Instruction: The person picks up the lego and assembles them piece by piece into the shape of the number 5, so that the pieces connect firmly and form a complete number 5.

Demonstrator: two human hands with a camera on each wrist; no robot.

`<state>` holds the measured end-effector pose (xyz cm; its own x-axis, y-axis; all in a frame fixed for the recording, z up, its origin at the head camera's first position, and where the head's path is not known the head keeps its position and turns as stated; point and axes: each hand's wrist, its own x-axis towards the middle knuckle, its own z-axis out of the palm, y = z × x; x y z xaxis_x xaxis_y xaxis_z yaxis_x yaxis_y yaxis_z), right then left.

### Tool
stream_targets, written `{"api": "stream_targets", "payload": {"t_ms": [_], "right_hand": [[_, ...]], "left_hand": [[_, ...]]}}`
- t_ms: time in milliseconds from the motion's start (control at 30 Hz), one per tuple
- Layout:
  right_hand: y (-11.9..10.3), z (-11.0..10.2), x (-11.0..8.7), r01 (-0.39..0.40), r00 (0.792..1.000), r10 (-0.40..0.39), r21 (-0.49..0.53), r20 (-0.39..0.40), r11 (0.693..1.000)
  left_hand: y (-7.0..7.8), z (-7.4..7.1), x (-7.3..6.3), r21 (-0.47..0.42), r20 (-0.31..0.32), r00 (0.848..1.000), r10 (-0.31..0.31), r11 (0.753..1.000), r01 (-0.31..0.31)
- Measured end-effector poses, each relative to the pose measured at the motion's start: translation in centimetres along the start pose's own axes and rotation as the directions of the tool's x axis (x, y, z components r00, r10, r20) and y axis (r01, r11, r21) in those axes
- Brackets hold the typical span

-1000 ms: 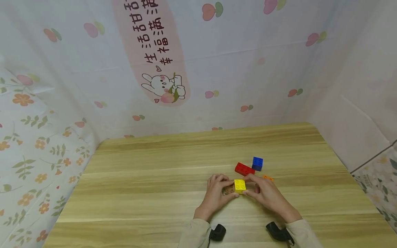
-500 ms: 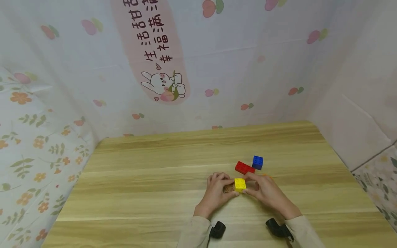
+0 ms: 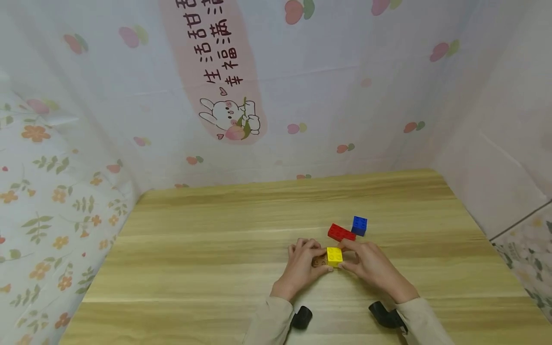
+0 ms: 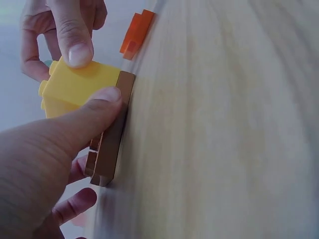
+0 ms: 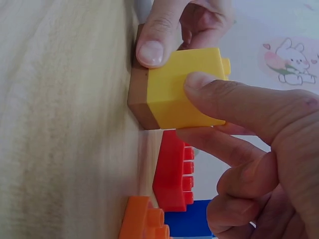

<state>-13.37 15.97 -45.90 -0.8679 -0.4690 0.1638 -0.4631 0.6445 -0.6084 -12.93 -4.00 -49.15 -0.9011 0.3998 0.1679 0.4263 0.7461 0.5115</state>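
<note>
A yellow brick (image 3: 334, 256) sits on the right end of a flat brown brick (image 3: 319, 261) on the wooden table (image 3: 207, 268). My left hand (image 3: 308, 261) grips the brown brick (image 4: 112, 134), its thumb at the seam with the yellow brick (image 4: 79, 87). From the other side my right hand (image 3: 351, 258) pinches the yellow brick (image 5: 184, 92) between thumb and fingers. The brown brick (image 5: 138, 99) lies flat on the tabletop beneath it.
A red brick (image 3: 341, 232) and a blue brick (image 3: 359, 225) lie just beyond my hands. An orange brick (image 5: 144, 221) lies beside my right hand, hidden in the head view. Patterned cloth walls (image 3: 302, 96) enclose the table at the back and sides.
Both hands have stayed on the yellow and brown bricks. My right hand has shifted slightly and now hides the orange brick in the head view.
</note>
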Motion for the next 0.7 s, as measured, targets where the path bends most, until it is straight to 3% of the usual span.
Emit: {"api": "stream_targets", "payload": {"t_ms": [167,367,533,700], "right_hand": [[0.08,0.08,-0.09,-0.005,1.0,0.005,0.005,-0.024,1.0],[0.37,0.22,-0.21,0.0,0.999,0.0,0.01,-0.046,1.0],[0.47,0.17,-0.16,-0.022,0.999,0.023,0.025,-0.027,0.999],[0.47,-0.27,-0.24,-0.042,0.998,0.04,0.044,0.04,0.998]], "left_hand": [[-0.03,0.0,0.08,-0.021,0.0,1.0,-0.004,1.0,0.004],[-0.05,0.38,-0.16,-0.119,-0.017,0.999,-0.032,0.992,0.03],[-0.27,0.73,-0.3,-0.165,-0.032,0.998,-0.05,0.985,0.044],[-0.28,0.88,-0.31,-0.149,-0.054,0.998,-0.032,0.989,0.024]]}}
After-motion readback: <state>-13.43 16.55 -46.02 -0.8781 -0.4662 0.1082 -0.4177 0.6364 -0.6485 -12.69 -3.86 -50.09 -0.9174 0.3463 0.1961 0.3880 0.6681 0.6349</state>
